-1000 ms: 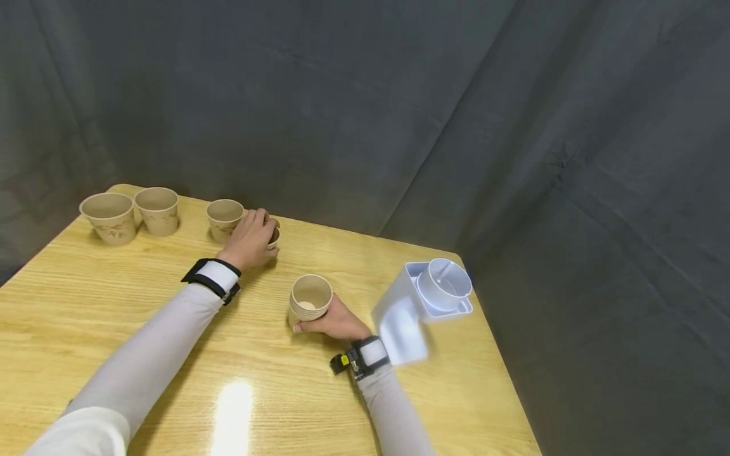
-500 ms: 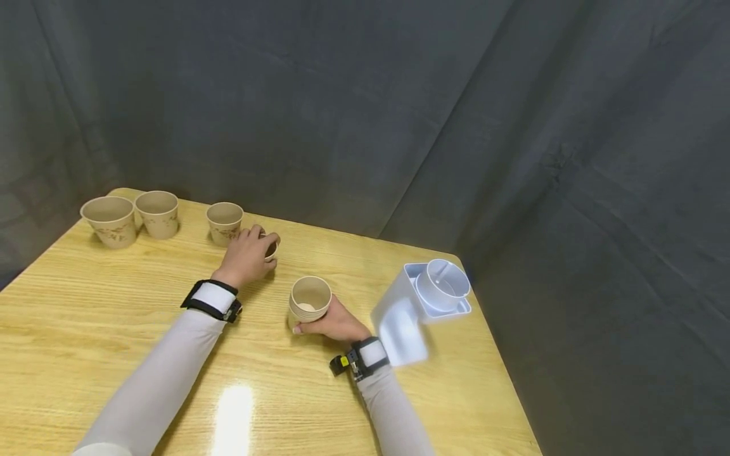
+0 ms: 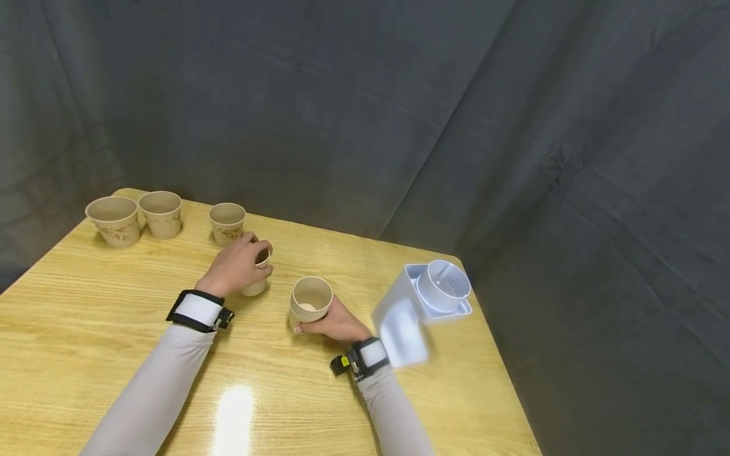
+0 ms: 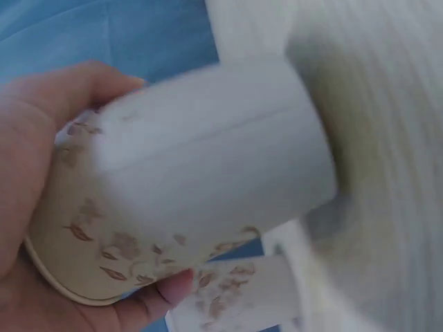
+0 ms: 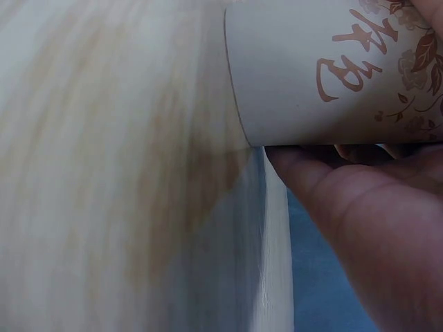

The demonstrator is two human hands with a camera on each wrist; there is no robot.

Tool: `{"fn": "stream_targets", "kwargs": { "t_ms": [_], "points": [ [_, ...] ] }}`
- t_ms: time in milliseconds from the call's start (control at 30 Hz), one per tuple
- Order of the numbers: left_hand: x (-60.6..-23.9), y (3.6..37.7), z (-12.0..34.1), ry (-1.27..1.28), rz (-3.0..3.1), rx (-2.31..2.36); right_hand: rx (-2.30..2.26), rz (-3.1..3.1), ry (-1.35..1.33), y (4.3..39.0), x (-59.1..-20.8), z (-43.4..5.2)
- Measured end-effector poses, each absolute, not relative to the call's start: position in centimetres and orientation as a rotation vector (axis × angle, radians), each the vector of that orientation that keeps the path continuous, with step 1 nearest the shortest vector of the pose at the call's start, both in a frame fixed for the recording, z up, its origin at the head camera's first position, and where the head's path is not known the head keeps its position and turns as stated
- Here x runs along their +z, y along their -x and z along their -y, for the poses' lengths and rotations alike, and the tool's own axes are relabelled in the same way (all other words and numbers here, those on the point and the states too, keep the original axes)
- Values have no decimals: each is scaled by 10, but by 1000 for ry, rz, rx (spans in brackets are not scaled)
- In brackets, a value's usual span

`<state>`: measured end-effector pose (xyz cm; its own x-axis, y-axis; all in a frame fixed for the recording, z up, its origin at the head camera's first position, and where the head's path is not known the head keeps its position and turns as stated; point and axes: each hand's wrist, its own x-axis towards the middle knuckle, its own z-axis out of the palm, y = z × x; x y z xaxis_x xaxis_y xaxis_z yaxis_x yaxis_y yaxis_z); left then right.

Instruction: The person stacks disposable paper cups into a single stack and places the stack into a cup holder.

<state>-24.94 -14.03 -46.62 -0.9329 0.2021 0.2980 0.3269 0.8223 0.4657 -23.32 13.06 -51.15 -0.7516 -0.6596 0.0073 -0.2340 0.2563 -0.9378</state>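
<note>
The wooden surface (image 3: 102, 304) fills the lower left of the frame. At its centre the right hand (image 3: 336, 322) clasps a stack of cups (image 3: 310, 300), mouth up, axis upright. Just left, the left hand (image 3: 234, 269) grasps a single cup (image 3: 256, 273), upright, its mouth toward the stack.

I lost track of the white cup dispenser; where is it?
In the head view, the white cup dispenser lies near the table's far right corner, just right of the right hand gripping the stacked paper cups.
</note>
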Motion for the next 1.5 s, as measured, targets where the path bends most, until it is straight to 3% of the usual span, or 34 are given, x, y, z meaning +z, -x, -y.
{"fn": "stream_targets", "kwargs": {
  "t_ms": [733,1133,1500],
  "points": [
    [-412,223,103,673,2054,-1011,-1509,-2124,853,234,-512,-131],
    [-416,214,71,974,1979,-1088,-1508,-1967,984,229,-491,-128],
    [-427,215,60,991,2082,-933,-1504,-2001,975,230,-494,-128]
  ]
}}
